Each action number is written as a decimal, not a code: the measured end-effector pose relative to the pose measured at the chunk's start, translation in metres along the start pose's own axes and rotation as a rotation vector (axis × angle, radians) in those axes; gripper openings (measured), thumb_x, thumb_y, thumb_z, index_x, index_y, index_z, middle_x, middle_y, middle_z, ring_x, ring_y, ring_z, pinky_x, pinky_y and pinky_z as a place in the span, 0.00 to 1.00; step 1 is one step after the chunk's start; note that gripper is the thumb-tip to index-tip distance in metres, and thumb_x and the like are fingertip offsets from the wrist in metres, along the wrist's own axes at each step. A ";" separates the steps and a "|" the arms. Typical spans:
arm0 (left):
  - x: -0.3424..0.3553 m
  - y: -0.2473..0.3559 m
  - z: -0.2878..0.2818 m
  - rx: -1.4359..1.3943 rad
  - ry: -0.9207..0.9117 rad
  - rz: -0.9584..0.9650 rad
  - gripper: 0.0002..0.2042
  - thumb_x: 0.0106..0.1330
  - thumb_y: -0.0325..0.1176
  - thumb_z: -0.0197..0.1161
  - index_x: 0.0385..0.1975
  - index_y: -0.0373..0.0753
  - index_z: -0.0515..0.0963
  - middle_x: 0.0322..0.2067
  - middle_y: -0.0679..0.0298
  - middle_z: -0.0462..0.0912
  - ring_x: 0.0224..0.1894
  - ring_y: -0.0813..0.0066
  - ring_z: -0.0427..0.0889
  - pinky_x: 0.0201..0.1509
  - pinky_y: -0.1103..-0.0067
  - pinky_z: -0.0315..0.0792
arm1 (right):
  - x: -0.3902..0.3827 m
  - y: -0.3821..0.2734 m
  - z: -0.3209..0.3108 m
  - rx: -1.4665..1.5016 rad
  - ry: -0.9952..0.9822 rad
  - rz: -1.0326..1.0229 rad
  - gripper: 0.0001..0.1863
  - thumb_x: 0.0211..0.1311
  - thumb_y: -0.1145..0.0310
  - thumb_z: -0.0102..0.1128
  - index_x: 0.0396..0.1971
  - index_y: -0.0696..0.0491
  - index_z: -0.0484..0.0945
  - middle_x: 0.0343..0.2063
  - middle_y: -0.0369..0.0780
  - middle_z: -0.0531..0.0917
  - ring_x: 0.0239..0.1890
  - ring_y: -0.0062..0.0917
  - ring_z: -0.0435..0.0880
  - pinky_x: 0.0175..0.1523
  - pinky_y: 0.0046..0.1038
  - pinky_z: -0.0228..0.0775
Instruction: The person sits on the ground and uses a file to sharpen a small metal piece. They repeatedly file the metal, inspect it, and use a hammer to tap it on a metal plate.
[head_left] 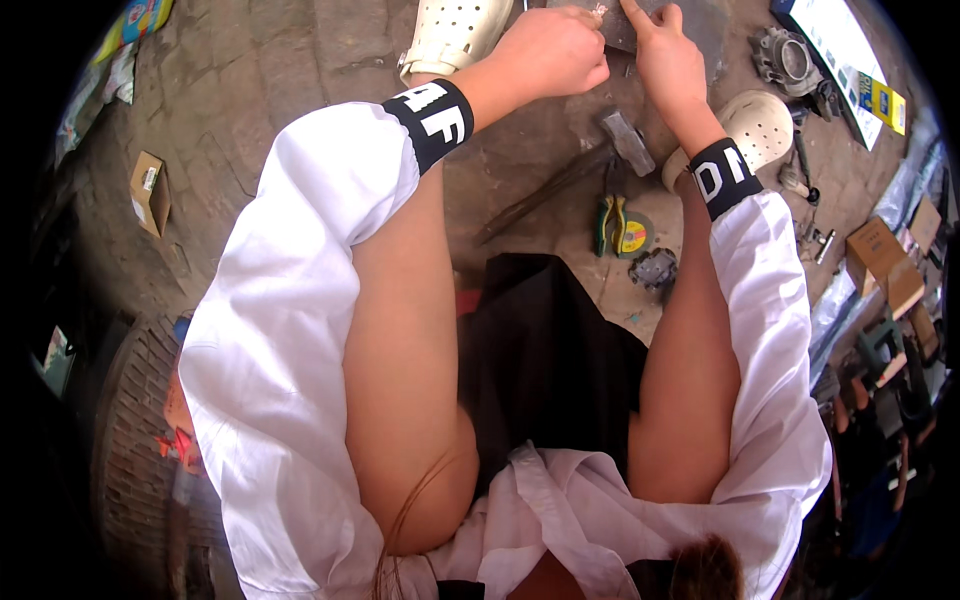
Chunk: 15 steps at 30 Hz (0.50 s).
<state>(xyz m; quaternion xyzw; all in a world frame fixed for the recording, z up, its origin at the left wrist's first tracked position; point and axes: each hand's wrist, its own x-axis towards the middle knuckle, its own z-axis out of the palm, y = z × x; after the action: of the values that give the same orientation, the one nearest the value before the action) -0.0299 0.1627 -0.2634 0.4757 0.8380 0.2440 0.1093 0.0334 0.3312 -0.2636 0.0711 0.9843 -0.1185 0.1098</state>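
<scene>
Grey, worn slab of metal or stone (618, 32) at the far edge of the view, right of centre, and both hands are working over it. Left hand (555, 50) comes in from the left, fingers curled in tight, with a tiny pale bit (600, 11) right at its fingertips. Too small to say what it is, or whether it's actually pinched. Right hand (668, 50) is just to the right of that bit, index finger stretched out and the rest bent; the tips run to the frame edge, so can't tell if it's gripping anything. So the bit sits between the two hands, slab underneath.

Nearer than the hands, on the brick floor (300, 50), there's a hammer (628, 143) with its handle pointing left and near, then pliers (611, 222) with yellow-green grips, touching or right beside a yellow disc (633, 236). Chunky metal casting (785, 60) off to the right, past the cream clog (757, 132).
</scene>
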 end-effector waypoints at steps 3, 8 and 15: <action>-0.003 -0.002 0.006 0.033 0.036 0.036 0.12 0.54 0.35 0.59 0.23 0.31 0.81 0.30 0.51 0.82 0.38 0.58 0.82 0.44 0.69 0.78 | -0.004 0.004 -0.001 0.067 -0.018 -0.078 0.31 0.55 0.78 0.52 0.62 0.43 0.70 0.47 0.55 0.73 0.33 0.48 0.83 0.38 0.42 0.77; -0.007 -0.003 0.012 0.009 0.141 0.079 0.11 0.54 0.34 0.59 0.23 0.30 0.81 0.33 0.51 0.82 0.42 0.58 0.82 0.47 0.70 0.77 | -0.015 0.017 0.015 0.232 0.140 -0.086 0.22 0.63 0.74 0.50 0.58 0.46 0.72 0.44 0.51 0.77 0.33 0.50 0.82 0.36 0.44 0.75; -0.014 -0.007 0.008 -0.043 0.080 0.068 0.10 0.56 0.31 0.59 0.32 0.29 0.78 0.44 0.50 0.80 0.48 0.58 0.80 0.48 0.70 0.78 | 0.002 0.014 0.025 0.180 0.142 -0.074 0.09 0.68 0.63 0.51 0.37 0.53 0.74 0.31 0.50 0.80 0.32 0.50 0.81 0.35 0.46 0.74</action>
<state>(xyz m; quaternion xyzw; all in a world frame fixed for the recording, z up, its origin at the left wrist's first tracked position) -0.0242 0.1502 -0.2749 0.4914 0.8195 0.2844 0.0776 0.0385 0.3385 -0.2911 0.0522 0.9770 -0.2048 0.0285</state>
